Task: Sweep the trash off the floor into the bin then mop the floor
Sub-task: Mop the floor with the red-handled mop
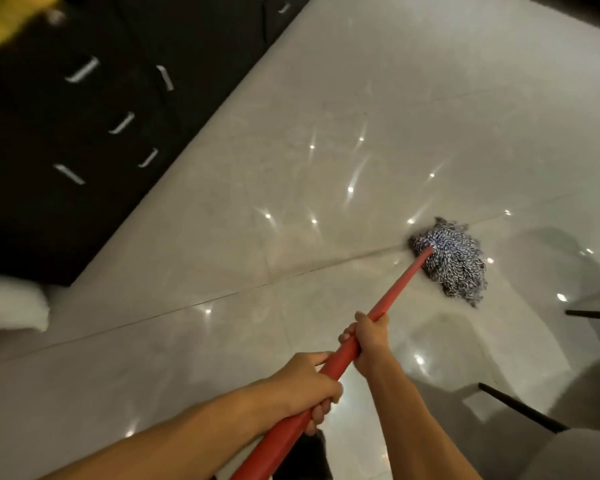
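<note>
Head view: hands [305, 382] around mop [397, 289]

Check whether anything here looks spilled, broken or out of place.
Nothing stands out. Both the left hand and right hand grip the red mop handle, the mop head lies on the glossy tile floor, and no trash or spill shows.

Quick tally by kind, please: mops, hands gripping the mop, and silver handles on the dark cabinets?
mop: 1
hands gripping it: 2, left hand, right hand
silver cabinet handles: 6
Total: 9
</note>
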A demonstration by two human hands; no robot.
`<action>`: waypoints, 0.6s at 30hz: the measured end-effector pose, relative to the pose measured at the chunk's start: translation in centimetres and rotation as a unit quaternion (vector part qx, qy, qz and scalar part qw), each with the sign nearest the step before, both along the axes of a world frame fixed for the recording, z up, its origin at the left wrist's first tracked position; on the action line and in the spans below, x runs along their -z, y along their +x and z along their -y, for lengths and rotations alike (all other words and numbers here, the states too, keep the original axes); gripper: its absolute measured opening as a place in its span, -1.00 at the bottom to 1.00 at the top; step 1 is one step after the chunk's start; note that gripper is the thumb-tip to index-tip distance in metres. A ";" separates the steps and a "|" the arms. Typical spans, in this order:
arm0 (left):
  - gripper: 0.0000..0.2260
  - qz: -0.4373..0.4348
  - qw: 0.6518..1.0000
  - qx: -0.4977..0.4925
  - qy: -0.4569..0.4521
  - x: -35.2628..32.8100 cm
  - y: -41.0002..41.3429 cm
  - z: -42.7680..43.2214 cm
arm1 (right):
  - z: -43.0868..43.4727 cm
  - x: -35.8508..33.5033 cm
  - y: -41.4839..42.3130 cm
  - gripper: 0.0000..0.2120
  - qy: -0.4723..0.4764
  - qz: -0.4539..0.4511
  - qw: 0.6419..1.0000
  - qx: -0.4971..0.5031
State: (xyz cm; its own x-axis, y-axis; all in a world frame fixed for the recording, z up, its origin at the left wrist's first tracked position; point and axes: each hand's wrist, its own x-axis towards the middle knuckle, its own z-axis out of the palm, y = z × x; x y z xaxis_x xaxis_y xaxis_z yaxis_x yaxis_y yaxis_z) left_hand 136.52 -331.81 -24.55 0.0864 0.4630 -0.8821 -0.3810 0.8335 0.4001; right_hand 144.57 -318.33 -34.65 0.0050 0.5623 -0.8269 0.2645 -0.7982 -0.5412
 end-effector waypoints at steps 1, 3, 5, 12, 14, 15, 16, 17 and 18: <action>-0.45 -0.005 1.000 -0.025 0.002 -0.1 -1.3 1.8 | 1.3 0.0 -2.0 -0.68 -0.001 -0.006 1.000 -0.023; -0.42 -0.014 0.997 -0.079 0.003 -0.2 -3.8 5.4 | 4.2 -0.2 -5.9 -0.71 -0.005 -0.022 0.997 -0.077; -0.41 -0.026 0.990 -0.136 -0.004 -0.4 -5.7 9.0 | 7.2 -0.4 -9.6 -0.71 -0.009 -0.039 0.990 -0.137; -0.45 -0.067 0.944 -0.322 -0.018 -0.9 -10.2 21.5 | 20.0 -0.7 -21.8 -0.57 -0.052 -0.087 0.940 -0.325; -0.48 -0.084 0.932 -0.353 -0.016 -1.0 -11.6 24.5 | 23.7 -1.0 -24.7 -0.50 -0.063 -0.103 0.924 -0.362; -0.49 -0.085 0.927 -0.366 -0.016 -1.0 -12.1 25.8 | 25.4 -1.1 -25.9 -0.45 -0.067 -0.108 0.918 -0.377; -0.49 -0.084 0.924 -0.373 -0.018 -0.9 -12.6 27.3 | 27.4 -1.1 -26.9 -0.40 -0.068 -0.112 0.913 -0.387; -0.48 -0.081 0.922 -0.378 -0.021 -0.8 -12.9 28.4 | 29.0 -0.9 -27.6 -0.36 -0.067 -0.112 0.910 -0.394; -0.47 -0.077 0.922 -0.378 -0.025 -0.7 -13.1 29.5 | 30.6 -0.7 -28.0 -0.33 -0.065 -0.113 0.910 -0.393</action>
State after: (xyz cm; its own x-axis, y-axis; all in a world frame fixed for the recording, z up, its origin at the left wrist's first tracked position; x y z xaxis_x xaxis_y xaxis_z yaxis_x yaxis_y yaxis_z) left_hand 123.40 -361.33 -23.82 -0.3727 0.2987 -0.8785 -0.8027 0.3712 0.4668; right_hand 116.56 -348.94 -33.92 -0.5348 0.2153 -0.8171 0.6755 -0.4719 -0.5665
